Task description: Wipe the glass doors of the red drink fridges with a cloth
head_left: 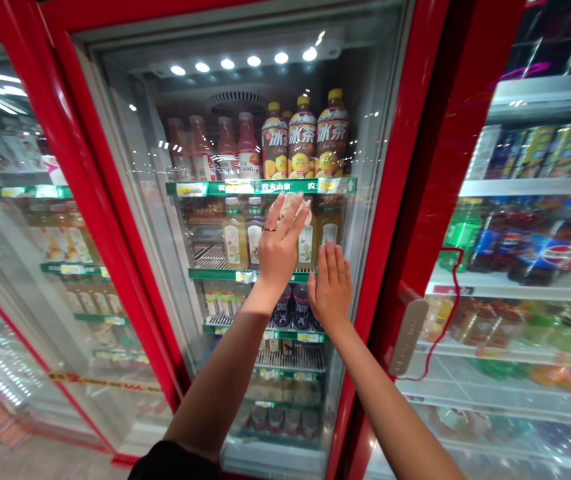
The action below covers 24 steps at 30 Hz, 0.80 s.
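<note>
My left hand (283, 243), with a ring on one finger, presses a crumpled whitish cloth (293, 203) against the glass door (135, 147) of a red-framed drinks fridge. The cloth shows past its fingertips, in front of the second shelf. Lower and to the right, my right hand (333, 283) lies flat on the same glass with its palm toward the door and nothing visible in it. Both arms reach up from the bottom of the view.
Behind the glass stand iced tea bottles (303, 140), pink bottles (248, 150) and dark cans (301, 308). A grey box-shaped handle (408, 337) with a red cord sits at the right frame. Another glass-door fridge is at left; shelves with a Pepsi bottle (553, 250) are at right.
</note>
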Tool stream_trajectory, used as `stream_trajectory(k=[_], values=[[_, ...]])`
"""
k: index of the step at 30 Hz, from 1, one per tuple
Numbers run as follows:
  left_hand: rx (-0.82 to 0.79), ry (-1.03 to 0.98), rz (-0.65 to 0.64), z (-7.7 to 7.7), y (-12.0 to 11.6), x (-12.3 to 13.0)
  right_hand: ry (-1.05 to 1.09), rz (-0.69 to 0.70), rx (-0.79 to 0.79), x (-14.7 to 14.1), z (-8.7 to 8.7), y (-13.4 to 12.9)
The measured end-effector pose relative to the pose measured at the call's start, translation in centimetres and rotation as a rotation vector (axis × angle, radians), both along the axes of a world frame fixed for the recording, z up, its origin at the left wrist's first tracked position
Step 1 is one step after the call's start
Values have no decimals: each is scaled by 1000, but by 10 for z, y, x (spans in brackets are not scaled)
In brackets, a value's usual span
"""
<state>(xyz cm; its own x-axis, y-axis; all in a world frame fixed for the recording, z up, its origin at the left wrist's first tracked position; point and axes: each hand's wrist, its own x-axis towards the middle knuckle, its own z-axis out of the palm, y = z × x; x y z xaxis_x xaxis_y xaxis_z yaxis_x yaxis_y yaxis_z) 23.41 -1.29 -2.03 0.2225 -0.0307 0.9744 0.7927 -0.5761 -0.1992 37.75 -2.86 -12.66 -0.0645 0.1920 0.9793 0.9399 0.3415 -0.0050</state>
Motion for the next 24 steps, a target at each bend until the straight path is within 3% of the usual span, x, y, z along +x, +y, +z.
stream_trajectory(k=[3, 7, 10, 15, 18, 24], values=[[0, 101, 3, 2, -2, 0, 10, 0, -5, -15, 2, 4], [45, 221, -41, -13, -7, -34, 8, -14, -16, -18, -1, 8], [74, 180, -81, -19, -3, -56, 13, -33, -27, -17, -4, 9], [9, 63, -89, -7, 7, -37, 14, -66, -26, -16, -5, 9], [-25, 103, -103, -3, 5, -26, -2, -84, -17, -15, -5, 10], [35, 217, -163, -6, -2, -62, -22, -119, 14, -12, -5, 12]])
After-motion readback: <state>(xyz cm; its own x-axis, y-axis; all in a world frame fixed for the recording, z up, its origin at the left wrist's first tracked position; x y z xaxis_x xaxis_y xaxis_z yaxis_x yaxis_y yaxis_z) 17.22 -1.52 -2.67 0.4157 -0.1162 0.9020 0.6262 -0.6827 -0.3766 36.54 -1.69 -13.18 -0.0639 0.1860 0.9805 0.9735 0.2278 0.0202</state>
